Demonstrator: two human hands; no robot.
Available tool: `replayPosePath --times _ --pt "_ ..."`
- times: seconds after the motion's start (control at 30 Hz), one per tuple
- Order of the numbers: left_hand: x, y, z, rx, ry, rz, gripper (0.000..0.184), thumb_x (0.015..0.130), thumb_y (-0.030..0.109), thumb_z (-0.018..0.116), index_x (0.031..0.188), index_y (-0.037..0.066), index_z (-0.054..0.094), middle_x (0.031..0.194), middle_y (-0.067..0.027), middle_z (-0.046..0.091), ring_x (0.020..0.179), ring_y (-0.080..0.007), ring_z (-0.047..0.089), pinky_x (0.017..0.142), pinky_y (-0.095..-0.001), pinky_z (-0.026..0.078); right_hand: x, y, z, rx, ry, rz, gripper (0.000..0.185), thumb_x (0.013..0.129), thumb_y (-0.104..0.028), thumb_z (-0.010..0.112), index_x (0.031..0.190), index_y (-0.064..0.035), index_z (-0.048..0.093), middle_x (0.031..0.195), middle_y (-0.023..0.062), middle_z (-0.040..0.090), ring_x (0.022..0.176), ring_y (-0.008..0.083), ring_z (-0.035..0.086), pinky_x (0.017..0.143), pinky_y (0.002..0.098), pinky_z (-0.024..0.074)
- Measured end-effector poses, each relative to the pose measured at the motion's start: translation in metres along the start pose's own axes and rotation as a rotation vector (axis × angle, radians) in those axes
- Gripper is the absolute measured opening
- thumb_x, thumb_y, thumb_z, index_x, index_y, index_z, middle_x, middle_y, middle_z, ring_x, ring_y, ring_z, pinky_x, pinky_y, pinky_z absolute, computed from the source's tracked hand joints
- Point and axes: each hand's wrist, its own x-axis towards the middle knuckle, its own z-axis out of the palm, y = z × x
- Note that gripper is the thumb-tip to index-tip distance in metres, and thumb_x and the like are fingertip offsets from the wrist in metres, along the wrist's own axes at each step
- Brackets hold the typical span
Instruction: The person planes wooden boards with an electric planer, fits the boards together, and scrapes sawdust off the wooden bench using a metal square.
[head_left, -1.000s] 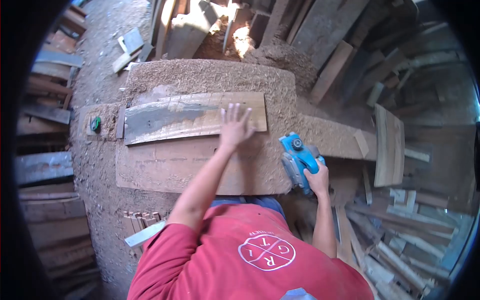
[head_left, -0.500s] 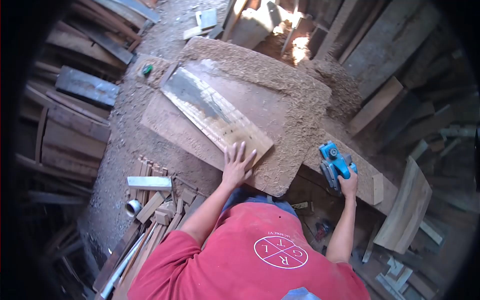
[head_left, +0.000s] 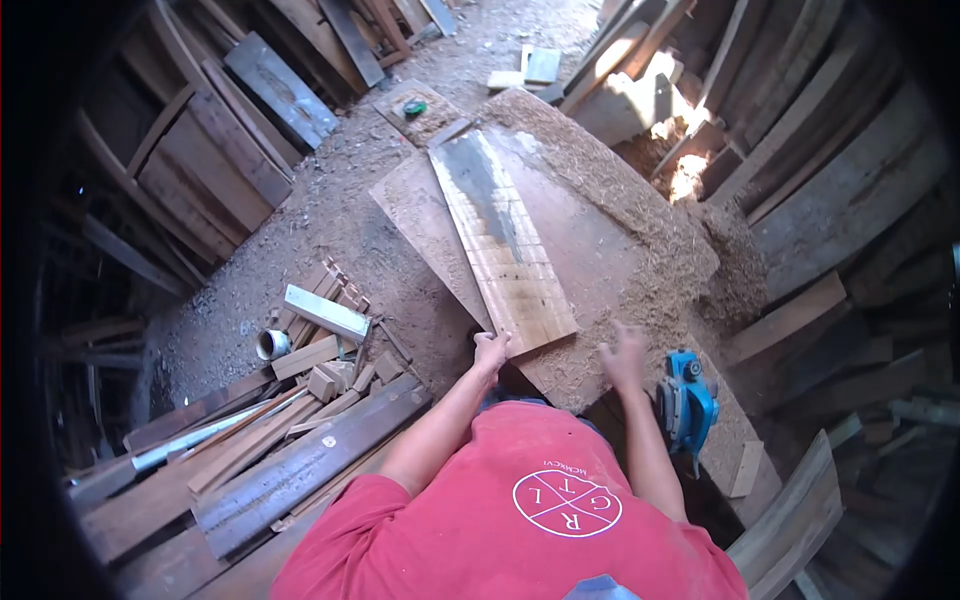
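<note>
- Lying across the desk [head_left: 585,215], a wooden board [head_left: 505,245] is gripped at its near left corner by the left hand [head_left: 491,352].
- Apart from the left hand, the right hand [head_left: 625,358] is blurred near the board's near right corner; whether its fingers are open or closed cannot be told.
- A blue planer [head_left: 688,400] is seen to the right, held by neither hand.
- Wood shavings [head_left: 665,260] are scattered along the desk's far and right sides.

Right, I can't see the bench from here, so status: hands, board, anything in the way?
Left hand gripping near corner of board. Right hand empty, off the board. Planer at right, apart from board. Shavings lie right of board.
</note>
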Motion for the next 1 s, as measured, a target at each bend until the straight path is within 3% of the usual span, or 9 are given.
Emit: replayPosePath --times 0.13,0.2,0.3,0.4,0.47,0.53,0.6,0.8,1.0 --pt "-0.013 0.020 0.000 -0.141 -0.192 -0.077 0.076 0.096 0.038 0.069 0.152 -0.004 0.039 0.149 -0.0246 0.054 0.135 -0.0360 0.056 0.110 -0.0516 0.045 0.028 -0.047 0.070 0.079 -0.133 0.103 0.063 0.078 -0.021 0.075 0.135 0.0003 0.060 0.135 0.0309 0.051 0.128 0.0462 0.050 0.112 0.0528 0.0414" --pt "-0.025 0.027 0.008 -0.104 -0.130 -0.094 0.077 0.095 0.041 0.068 0.152 -0.003 0.042 0.151 -0.0233 0.053 0.137 -0.0371 0.053 0.110 -0.0558 0.044 0.029 -0.057 0.081 0.045 -0.206 0.201 0.065 0.077 -0.024 0.076 0.135 0.0006 0.060 0.138 0.0326 0.048 0.130 0.0476 0.048 0.114 0.0526 0.0406" --pt "-0.035 0.032 0.013 -0.032 -0.076 -0.096 0.078 0.094 0.042 0.069 0.152 -0.004 0.042 0.151 -0.0246 0.052 0.140 -0.0368 0.050 0.111 -0.0553 0.043 0.034 -0.050 0.093 -0.036 -0.115 0.232 0.064 0.077 -0.026 0.075 0.133 0.0017 0.061 0.134 0.0298 0.056 0.125 0.0447 0.055 0.110 0.0492 0.0448" --pt "-0.050 0.045 0.004 0.097 0.008 -0.011 0.058 0.098 0.032 0.066 0.147 0.005 0.049 0.144 -0.0171 0.058 0.126 -0.0328 0.060 0.112 -0.0522 0.041 0.050 -0.041 0.073 0.270 -0.263 0.288 0.050 0.081 -0.019 0.069 0.126 0.0023 0.065 0.126 0.0222 0.067 0.117 0.0342 0.064 0.105 0.0433 0.0492" --pt "-0.102 0.069 -0.014 -0.262 -0.094 0.179 0.037 0.096 0.021 0.068 0.127 0.007 0.054 0.120 -0.0110 0.064 0.107 -0.0246 0.066 0.097 -0.0454 0.052 0.045 -0.066 0.015 0.760 -0.293 0.261 0.048 0.082 -0.010 0.063 0.128 0.0028 0.066 0.121 0.0138 0.073 0.111 0.0237 0.067 0.100 0.0380 0.0512" --pt "-0.154 0.111 -0.036 -0.327 -0.079 0.344 0.022 0.097 0.015 0.068 0.112 0.011 0.053 0.101 -0.0050 0.062 0.092 -0.0174 0.066 0.084 -0.0355 0.055 0.051 -0.091 -0.027 1.035 -0.279 0.093 0.057 0.081 -0.004 0.060 0.138 0.0037 0.062 0.128 0.0123 0.071 0.116 0.0202 0.065 0.102 0.0351 0.0493" --pt "-0.203 0.158 -0.057 -0.436 -0.117 0.484 0.026 0.099 0.019 0.067 0.119 0.008 0.055 0.104 -0.0082 0.066 0.092 -0.0174 0.068 0.084 -0.0327 0.056 0.059 -0.127 -0.064 1.242 -0.305 -0.119 0.073 0.079 0.000 0.057 0.152 0.0033 0.050 0.141 0.0182 0.064 0.125 0.0256 0.063 0.109 0.0373 0.0469" --pt "-0.211 0.237 -0.094 -0.820 -0.272 0.696 0.035 0.104 0.024 0.060 0.126 -0.004 0.058 0.116 -0.0137 0.070 0.105 -0.0221 0.071 0.101 -0.0377 0.058 0.081 -0.204 -0.106 1.501 -0.440 -0.270 0.082 0.079 -0.001 0.054 0.159 0.0024 0.039 0.160 0.0167 0.047 0.144 0.0314 0.048 0.120 0.0416 0.0343" --pt "-0.221 0.249 -0.109 -0.917 -0.369 0.694 0.036 0.106 0.021 0.055 0.128 -0.007 0.056 0.123 -0.0192 0.069 0.118 -0.0274 0.069 0.110 -0.0412 0.055 0.096 -0.212 -0.100 1.561 -0.465 -0.321 0.079 0.083 -0.003 0.056 0.160 0.0018 0.037 0.160 0.0170 0.046 0.143 0.0302 0.049 0.116 0.0421 0.0377"
